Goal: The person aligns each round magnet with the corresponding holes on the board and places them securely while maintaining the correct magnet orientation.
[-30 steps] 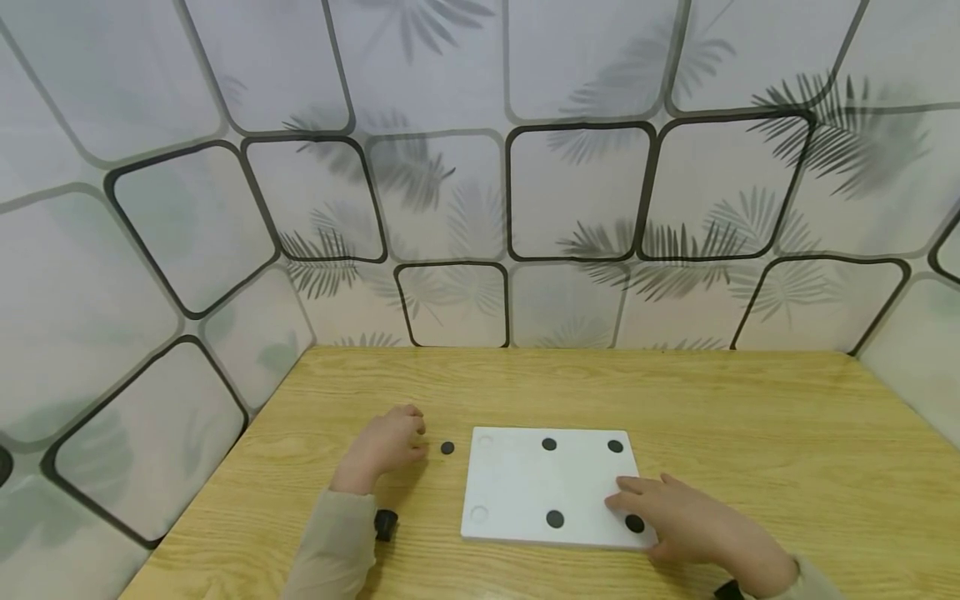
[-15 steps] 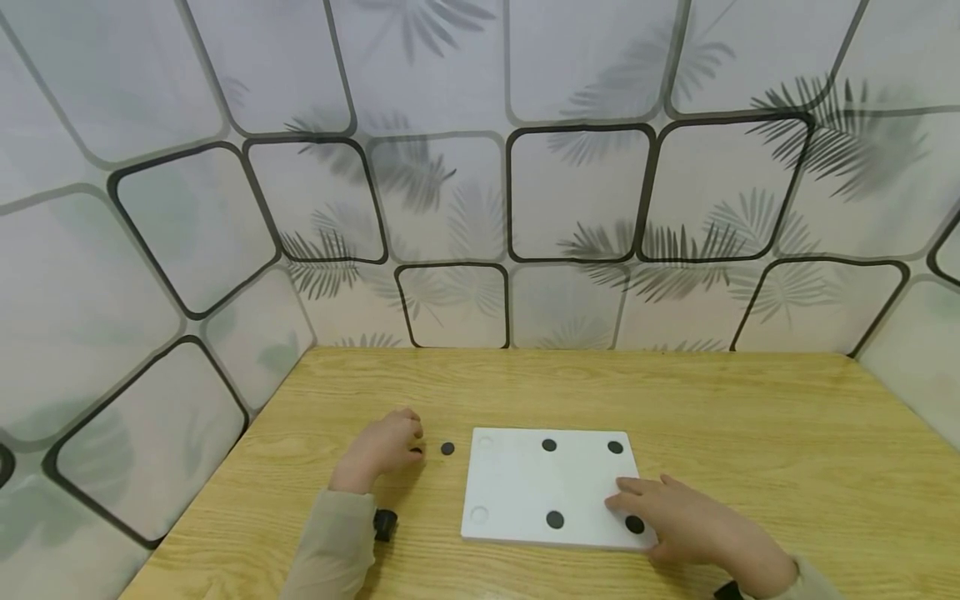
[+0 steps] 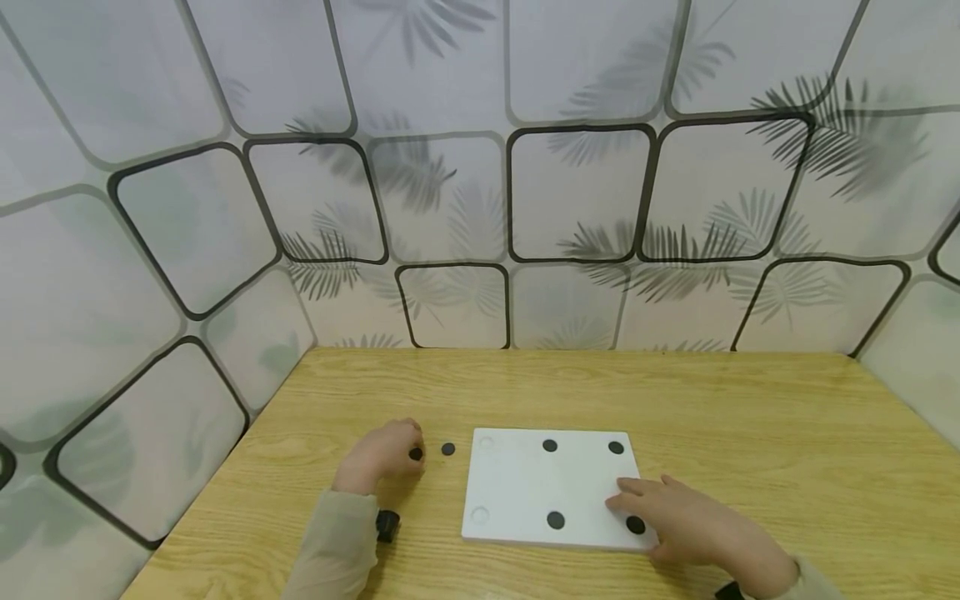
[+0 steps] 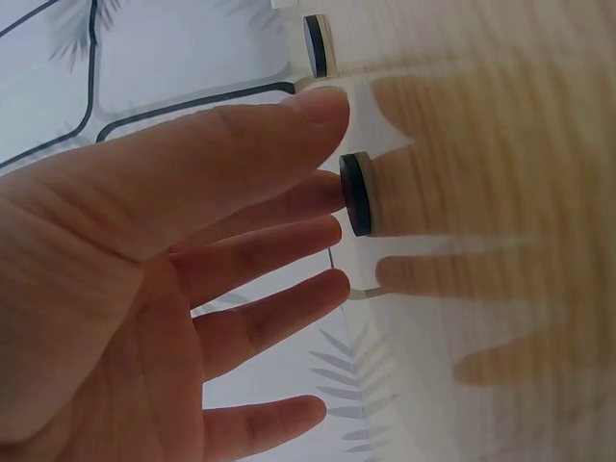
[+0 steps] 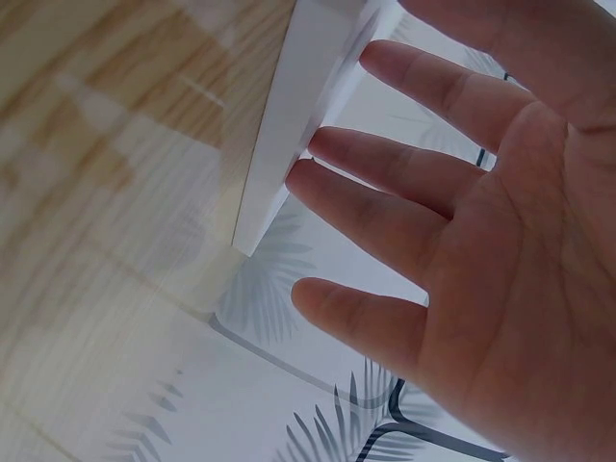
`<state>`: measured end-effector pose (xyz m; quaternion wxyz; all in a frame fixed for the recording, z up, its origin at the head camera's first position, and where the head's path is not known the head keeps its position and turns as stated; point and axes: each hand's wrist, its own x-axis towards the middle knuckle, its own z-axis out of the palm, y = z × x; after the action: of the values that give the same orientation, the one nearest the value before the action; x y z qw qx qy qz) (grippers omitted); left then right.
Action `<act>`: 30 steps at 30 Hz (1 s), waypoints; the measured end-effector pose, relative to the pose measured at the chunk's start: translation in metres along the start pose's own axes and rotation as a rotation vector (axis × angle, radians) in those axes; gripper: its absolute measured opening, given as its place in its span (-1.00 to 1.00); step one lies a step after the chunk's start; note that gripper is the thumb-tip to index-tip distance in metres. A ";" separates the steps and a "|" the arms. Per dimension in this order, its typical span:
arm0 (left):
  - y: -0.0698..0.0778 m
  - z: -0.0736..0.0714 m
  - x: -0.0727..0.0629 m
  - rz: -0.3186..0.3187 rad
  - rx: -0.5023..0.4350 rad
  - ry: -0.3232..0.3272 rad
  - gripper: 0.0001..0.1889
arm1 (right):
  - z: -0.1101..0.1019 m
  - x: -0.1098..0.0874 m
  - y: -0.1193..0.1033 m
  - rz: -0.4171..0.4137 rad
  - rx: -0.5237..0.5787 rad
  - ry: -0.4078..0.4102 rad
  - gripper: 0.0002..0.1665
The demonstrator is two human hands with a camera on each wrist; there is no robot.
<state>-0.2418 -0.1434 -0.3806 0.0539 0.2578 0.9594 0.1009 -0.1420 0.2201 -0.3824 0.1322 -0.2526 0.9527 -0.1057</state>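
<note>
My left hand [image 3: 384, 454] hovers low over the table, its thumb and fingers around a small black disc [image 3: 416, 454]. In the left wrist view this disc [image 4: 356, 194] lies flat on the wood, with the index fingertip at its edge and the thumb apart from it. A second black disc [image 3: 447, 448] lies between that hand and a white board [image 3: 517, 483]. Several black discs sit in the board, one of them [image 3: 555, 520] at its near middle. Two round recesses show at its left corners. My right hand [image 3: 686, 517] rests on the board's right edge, fingers straight.
The wooden table [image 3: 750, 417] reaches back to a patterned curtain [image 3: 577, 192], which also closes off the left and right sides. A black strap piece [image 3: 387, 526] shows at the left sleeve.
My left fingers have come down and slightly toward me, and the black disc beneath them, hidden at first, now shows between thumb and fingers. The right hand and board stay still.
</note>
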 end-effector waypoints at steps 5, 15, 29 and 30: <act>-0.001 0.002 0.000 -0.012 -0.007 -0.010 -0.95 | 0.001 0.001 0.001 -0.001 -0.006 -0.001 -0.38; -0.002 0.001 0.001 -0.023 -0.021 -0.013 -0.95 | 0.001 0.000 0.002 -0.023 -0.013 0.003 -0.38; 0.000 -0.002 -0.001 -0.111 -0.010 -0.004 -0.82 | -0.002 -0.002 0.000 -0.029 -0.010 0.006 -0.37; 0.000 -0.002 -0.002 -0.110 -0.013 -0.004 -0.82 | -0.002 -0.002 0.000 -0.029 -0.009 0.005 -0.37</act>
<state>-0.2405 -0.1445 -0.3789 0.0632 0.2043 0.9714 0.1035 -0.1409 0.2212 -0.3803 0.1271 -0.2669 0.9496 -0.1041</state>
